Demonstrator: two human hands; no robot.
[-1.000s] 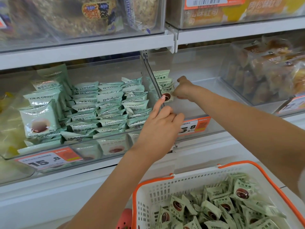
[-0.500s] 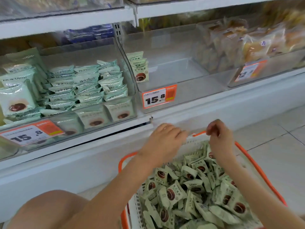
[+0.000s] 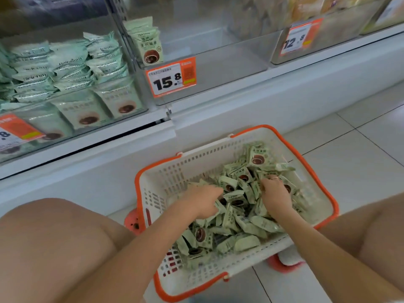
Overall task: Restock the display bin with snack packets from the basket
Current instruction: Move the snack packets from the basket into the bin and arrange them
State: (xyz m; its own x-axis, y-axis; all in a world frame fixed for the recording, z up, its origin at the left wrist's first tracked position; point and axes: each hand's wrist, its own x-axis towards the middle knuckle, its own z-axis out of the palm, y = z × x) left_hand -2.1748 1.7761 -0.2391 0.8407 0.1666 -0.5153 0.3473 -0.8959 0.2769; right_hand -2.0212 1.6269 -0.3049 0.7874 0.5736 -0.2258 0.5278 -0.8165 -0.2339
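A white basket with an orange rim stands on the floor between my knees, heaped with green snack packets. Both hands are down in the heap. My left hand curls its fingers round packets near the middle, fingertips hidden among them. My right hand bends its fingers into packets further right. Above, the clear display bin with the 15.8 price tag holds only a short stack of the same packets against its left wall.
The clear bin to the left is packed with larger green packets. Another bin with a 12.8 tag sits to the right. A white shelf ledge runs between bins and basket. My bare knees flank the basket on the tiled floor.
Both hands left the display bin, came down over the basket and are now sunk into the packets. The view has tilted down toward the basket.
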